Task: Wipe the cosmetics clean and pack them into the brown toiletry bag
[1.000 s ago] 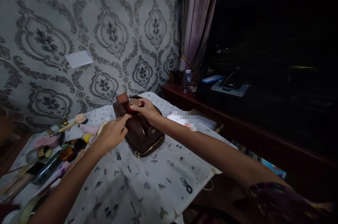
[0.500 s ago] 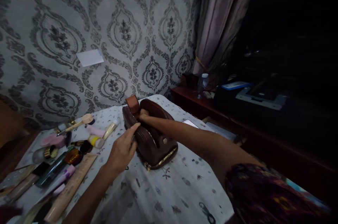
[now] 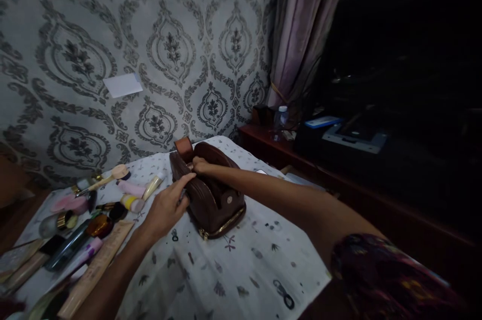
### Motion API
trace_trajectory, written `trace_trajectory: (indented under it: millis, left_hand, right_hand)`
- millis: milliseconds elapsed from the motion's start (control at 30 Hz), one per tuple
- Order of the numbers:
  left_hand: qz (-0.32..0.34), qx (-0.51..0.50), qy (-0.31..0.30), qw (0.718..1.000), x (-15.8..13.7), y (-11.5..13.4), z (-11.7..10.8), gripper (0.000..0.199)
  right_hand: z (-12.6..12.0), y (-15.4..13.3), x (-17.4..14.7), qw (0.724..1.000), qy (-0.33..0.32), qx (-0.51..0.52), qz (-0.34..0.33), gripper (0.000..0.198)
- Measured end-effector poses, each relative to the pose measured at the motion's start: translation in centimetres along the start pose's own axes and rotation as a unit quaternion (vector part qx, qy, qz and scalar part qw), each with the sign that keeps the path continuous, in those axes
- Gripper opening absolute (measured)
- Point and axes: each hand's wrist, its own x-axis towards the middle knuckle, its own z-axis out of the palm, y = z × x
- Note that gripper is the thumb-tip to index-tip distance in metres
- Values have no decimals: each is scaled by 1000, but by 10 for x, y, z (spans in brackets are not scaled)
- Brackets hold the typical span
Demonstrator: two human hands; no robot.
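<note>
In the head view, a brown leather bag (image 3: 201,212) is set on the cloth-covered counter (image 3: 241,272), near the patterned wall (image 3: 211,48). Its long axis is laid slantwise, from the wall toward the viewer and slightly to the right. A tan strap (image 3: 184,148) is carried at the far end; the near end is edged by a gold zipper (image 3: 228,227), and the opening is turned upward.

The bag's left rim is touched by the fingertips of the left hand (image 3: 167,207), whose index finger is stretched out and other fingers bent; whether the rim is gripped cannot be told. The right hand (image 3: 200,165) is lowered into the opening at the far end, partly hidden, so whether anything is held cannot be told.

To the left of the bag, cosmetics are spread, among them a pink tube (image 3: 131,188), a wooden-handled brush (image 3: 101,181), a dark teal bottle (image 3: 70,244) and a long beige tube (image 3: 100,264).
</note>
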Motion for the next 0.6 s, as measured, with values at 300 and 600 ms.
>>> trace_trajectory:
  millis: [300,600]
  left_hand:
    - [-27,141,-76,987,45,-8,-38,56]
    - [-61,133,31,989,39,6,-44,27]
  right_hand:
    - [-74,-27,-29,904,-33,-404,-133,44]
    - [-99,-44,-27,847,-64,-514,-117,39]
